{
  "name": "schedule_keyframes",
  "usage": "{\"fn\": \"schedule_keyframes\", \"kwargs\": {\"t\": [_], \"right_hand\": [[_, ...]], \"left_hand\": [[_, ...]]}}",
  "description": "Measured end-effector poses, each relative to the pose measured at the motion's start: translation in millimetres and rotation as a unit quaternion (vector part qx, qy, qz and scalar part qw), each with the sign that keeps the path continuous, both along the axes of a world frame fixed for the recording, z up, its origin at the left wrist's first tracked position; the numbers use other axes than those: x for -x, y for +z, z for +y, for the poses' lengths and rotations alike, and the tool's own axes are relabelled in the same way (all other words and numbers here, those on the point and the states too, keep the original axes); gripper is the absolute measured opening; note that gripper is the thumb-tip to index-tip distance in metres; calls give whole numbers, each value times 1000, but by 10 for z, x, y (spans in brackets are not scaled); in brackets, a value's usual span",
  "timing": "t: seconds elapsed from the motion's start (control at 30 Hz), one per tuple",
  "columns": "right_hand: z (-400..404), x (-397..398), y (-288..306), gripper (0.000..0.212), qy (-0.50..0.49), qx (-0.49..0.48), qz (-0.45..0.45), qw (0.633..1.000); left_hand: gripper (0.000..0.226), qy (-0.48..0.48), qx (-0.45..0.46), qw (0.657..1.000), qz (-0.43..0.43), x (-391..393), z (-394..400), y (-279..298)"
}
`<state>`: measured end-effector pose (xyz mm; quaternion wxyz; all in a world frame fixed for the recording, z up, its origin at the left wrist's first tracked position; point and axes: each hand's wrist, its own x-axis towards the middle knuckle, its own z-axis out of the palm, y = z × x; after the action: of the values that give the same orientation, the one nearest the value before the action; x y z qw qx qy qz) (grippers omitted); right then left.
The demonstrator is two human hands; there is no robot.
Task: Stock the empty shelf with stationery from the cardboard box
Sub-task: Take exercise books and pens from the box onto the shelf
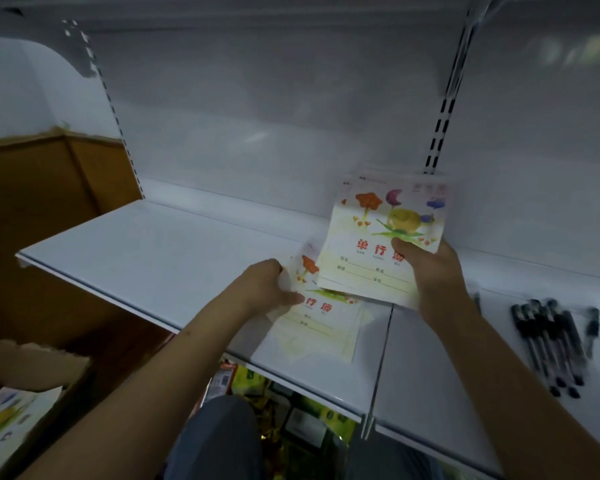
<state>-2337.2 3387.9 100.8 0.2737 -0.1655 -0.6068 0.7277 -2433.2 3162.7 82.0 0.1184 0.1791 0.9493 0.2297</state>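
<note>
Shelf (146, 258), white, carries the stationery. Cardboard box (32, 372) sits low at left with more booklets inside. Right hand (433, 271) grips a raised stack of exercise books (385, 237); left hand (267, 289) pinches a second stack (321, 327) lying flat. Black pens (551, 341) lie right.

Both bare arms outstretched, left hand (270, 287) and right hand (430, 271) each in a thumb-over grip.
</note>
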Motion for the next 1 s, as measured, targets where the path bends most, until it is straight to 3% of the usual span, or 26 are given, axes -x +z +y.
{"fn": "schedule_keyframes", "kwargs": {"t": [0.07, 0.17, 0.23, 0.3, 0.4, 0.63, 0.77, 0.87, 1.0], "right_hand": [[-24, 10, -17, 21, 14, 1, -1, 1000], [-63, 40, -68, 19, 32, -13, -6, 999], [-89, 69, -143, 19, 44, -19, -16, 999], [-140, 92, -220, 19, 60, -24, -34, 997], [-186, 123, -304, 21, 79, -17, -59, 995], [-186, 156, -321, 23, 75, 30, -65, 995], [-167, 163, -299, 22, 61, 44, -61, 995], [-164, 134, -227, 24, 92, 111, -28, 989], [-176, 49, -96, 29, 155, 103, 26, 982]], "left_hand": [[53, 28, 17, 999, 23, 73, -14, 19], [82, 79, 115, 988, 72, 201, -76, 12], [99, 88, 160, 982, 54, 259, -91, 46], [90, 73, 155, 985, 6, 284, -78, 137], [56, 58, 66, 995, -49, 279, -52, 261], [7, 70, -98, 987, 104, 168, -58, 275], [9, 78, -131, 971, 184, 45, -57, 309], [10, 74, -255, 958, 107, 6, -58, 424], [17, 56, -460, 885, -45, -178, 55, 549]]}}
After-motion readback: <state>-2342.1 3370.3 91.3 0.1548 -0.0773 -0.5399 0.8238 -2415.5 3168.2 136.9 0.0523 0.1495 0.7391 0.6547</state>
